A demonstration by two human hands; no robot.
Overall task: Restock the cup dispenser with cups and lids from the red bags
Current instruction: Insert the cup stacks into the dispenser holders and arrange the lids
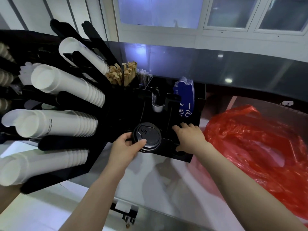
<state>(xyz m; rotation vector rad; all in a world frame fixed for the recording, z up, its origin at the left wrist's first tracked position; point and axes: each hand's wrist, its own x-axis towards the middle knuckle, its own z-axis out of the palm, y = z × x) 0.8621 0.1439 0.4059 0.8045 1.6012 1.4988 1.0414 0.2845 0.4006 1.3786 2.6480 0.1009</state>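
My left hand grips a stack of black lids, thumb across the top lid, at the front slot of the black dispenser. My right hand lies on the dispenser's front right compartment edge, fingers spread over the rim and thumb against its front. Stacks of white cups stick out of the dispenser's tubes at the left. A red plastic bag lies open on the counter to the right.
Wooden stirrers, wrapped straws and blue sleeves fill the rear compartments. A dark counter ledge runs behind, under windows. The white counter extends in front of the dispenser.
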